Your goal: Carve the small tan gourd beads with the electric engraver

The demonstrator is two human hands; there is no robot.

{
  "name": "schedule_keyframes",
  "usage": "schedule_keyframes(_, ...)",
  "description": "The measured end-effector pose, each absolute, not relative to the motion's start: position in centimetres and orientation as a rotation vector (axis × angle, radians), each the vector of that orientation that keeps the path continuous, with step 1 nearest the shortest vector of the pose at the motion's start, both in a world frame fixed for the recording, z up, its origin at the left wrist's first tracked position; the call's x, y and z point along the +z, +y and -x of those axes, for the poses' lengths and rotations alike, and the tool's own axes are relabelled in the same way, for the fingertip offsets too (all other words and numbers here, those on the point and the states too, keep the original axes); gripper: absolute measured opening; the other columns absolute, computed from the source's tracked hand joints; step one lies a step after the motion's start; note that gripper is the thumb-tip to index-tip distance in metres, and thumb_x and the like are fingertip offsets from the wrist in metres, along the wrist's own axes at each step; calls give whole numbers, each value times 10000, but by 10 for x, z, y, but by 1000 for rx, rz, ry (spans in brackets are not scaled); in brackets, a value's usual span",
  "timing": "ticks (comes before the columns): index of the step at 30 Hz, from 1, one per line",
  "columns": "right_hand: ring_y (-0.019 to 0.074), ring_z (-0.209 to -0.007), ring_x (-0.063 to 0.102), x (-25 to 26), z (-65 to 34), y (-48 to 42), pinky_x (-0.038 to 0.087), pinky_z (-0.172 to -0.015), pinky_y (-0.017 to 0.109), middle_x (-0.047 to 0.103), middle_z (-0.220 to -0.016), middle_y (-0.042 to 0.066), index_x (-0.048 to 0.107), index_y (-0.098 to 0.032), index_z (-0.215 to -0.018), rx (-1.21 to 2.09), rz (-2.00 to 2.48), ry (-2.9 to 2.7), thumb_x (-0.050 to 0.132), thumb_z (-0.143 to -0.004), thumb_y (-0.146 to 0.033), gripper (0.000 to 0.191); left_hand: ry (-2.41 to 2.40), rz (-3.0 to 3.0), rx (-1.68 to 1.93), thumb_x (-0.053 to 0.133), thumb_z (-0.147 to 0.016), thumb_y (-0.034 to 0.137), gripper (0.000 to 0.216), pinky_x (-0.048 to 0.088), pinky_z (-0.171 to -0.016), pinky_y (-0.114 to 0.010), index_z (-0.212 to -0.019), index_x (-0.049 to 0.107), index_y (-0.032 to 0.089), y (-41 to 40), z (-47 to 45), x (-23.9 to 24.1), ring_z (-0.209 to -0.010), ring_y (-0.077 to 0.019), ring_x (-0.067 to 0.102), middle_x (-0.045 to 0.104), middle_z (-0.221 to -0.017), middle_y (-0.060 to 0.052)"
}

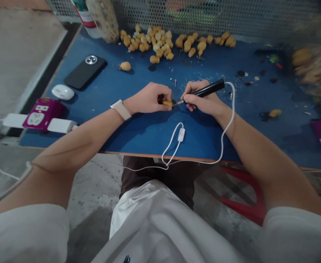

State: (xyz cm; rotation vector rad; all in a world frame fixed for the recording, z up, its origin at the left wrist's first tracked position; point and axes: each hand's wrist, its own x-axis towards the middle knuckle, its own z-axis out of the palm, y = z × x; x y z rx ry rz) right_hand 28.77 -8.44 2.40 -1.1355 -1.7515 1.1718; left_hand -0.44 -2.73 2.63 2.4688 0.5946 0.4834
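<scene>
My left hand (152, 96) pinches a small yellow gourd (167, 103) between thumb and fingers, low over the blue table. Part of the gourd is hidden by the fingers. Like a pencil, my right hand (200, 98) grips a black corded electric engraving pen (210, 88). The thin metal tip points left and meets, or nearly meets, the gourd's end; contact is too small to tell. From the pen's rear a white cable (234, 106) loops down past my right forearm to an inline switch (181, 135) near the table's front edge.
Many small gourds (160, 40) are heaped along the back by a perforated metal panel (231, 22). A phone (85, 72), white earbud case (63, 92) and purple power socket (42, 114) sit left. At right lie a loose gourd (274, 113), small scraps and a plastic bag (317, 69).
</scene>
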Motion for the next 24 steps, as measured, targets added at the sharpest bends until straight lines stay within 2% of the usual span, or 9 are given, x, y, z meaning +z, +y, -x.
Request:
schedule_keyframes(8,157,-516,639,24,-287,-85,578,-489,317,726,-658,-12,752,-274,-827,1167,1119,-1729,1101,-918,-448,400,602,-2474,484,876,-1049,451,271,562,-935,-395,-927,754,241,-27,5,26,-931,-251,741,806,-979,-63)
schedule_keyframes(13,170,-513,627,21,-287,-86,575,-478,336,717,-652,-16,745,-294,-824,1160,1117,-1707,1089,-906,-484,401,597,-2476,476,869,-1064,464,252,565,-955,-408,-973,796,241,-27,6,25,-937,-258,750,820,-1010,-73)
schedule_keyframes(16,183,-514,618,16,-290,-84,575,-466,351,694,-653,-24,711,-314,-830,1129,1120,-1625,1083,-878,-564,450,591,-2486,480,849,-1114,485,248,574,-980,-422,-1075,851,240,-26,9,24,-965,-272,771,839,-1067,-89)
schedule_keyframes(20,208,-508,597,8,-293,-79,535,-437,373,602,-629,-35,640,-337,-828,1084,1102,-1501,1031,-852,-769,583,566,-2489,504,838,-1164,486,272,594,-1016,-409,-1276,904,247,-26,14,22,-1046,-280,805,881,-1191,-112)
schedule_keyframes(24,230,-547,598,7,-290,-77,543,-469,411,609,-688,-18,603,-351,-855,1109,1081,-1446,968,-837,-908,666,535,-2481,505,862,-1187,518,305,609,-1055,-392,-1366,909,275,-26,17,21,-1090,-269,831,912,-1305,-117)
